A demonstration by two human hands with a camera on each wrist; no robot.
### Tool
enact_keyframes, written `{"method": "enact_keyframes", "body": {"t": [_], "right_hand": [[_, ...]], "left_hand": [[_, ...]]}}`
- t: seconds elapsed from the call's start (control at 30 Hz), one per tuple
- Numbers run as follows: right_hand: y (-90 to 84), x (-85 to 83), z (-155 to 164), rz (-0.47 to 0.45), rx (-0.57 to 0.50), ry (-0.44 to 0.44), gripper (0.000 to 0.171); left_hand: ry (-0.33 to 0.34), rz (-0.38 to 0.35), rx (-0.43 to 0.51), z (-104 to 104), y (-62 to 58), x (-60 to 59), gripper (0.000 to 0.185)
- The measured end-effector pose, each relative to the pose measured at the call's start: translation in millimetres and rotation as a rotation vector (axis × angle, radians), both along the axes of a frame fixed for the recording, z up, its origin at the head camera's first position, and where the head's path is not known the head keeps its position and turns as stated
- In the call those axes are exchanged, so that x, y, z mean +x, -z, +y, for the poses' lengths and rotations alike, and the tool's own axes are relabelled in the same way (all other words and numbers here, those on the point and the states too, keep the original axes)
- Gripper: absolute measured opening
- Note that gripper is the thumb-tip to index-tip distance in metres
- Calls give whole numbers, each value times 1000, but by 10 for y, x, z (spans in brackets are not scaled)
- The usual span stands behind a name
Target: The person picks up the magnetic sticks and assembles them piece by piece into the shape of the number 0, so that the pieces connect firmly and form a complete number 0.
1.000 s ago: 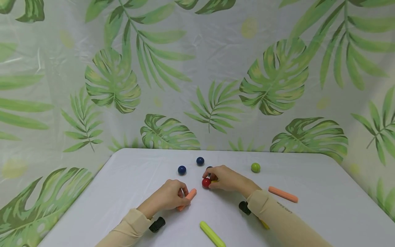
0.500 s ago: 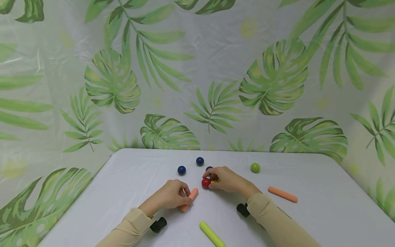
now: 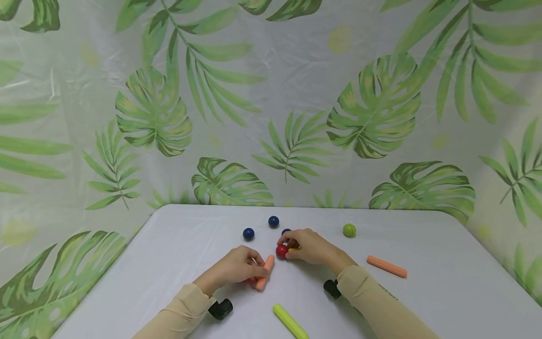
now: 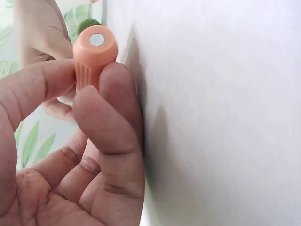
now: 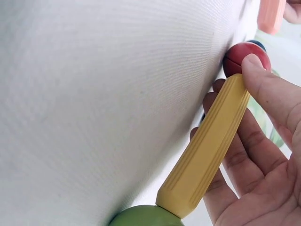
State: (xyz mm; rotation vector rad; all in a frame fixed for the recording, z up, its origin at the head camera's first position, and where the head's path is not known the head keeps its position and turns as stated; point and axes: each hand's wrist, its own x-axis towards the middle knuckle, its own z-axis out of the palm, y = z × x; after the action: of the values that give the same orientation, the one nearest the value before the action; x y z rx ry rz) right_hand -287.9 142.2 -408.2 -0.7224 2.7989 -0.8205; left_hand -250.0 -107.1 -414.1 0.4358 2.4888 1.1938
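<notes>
My left hand (image 3: 237, 266) pinches a salmon-orange magnetic rod (image 3: 267, 273) between thumb and fingers, close over the white table. A round silvery magnet shows in the rod's end in the left wrist view. My right hand (image 3: 312, 246) holds a red ball (image 3: 282, 251) joined to a yellow magnetic rod (image 5: 207, 146). The thumb presses on the ball where the rod meets it. A green ball (image 5: 146, 217) sits at the rod's other end in the right wrist view. The salmon rod's far end is near the red ball, to its left.
Dark blue balls (image 3: 248, 234) lie behind the hands, one partly hidden by my right fingers. A lime ball (image 3: 349, 230) and another orange rod (image 3: 386, 266) lie to the right. Near the front is a lime rod (image 3: 290, 321). A leaf-print curtain (image 3: 292, 94) hangs behind the table.
My left hand has shifted slightly right, bringing the salmon rod closer to the red ball and turning it more steeply away from me. The right hand has hardly moved; its forearm drew slightly left.
</notes>
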Motion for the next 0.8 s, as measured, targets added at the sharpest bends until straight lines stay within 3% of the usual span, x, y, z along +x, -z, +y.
{"method": "enact_keyframes", "body": {"t": [0.37,0.8], "right_hand": [[-19,16,11,39,1,-40,26],[-8,-25,32,50,19,-42,26]], "left_hand": [[-10,-116,138,124,41,46,21],[-57,-190,183,253,55,42,20]]}}
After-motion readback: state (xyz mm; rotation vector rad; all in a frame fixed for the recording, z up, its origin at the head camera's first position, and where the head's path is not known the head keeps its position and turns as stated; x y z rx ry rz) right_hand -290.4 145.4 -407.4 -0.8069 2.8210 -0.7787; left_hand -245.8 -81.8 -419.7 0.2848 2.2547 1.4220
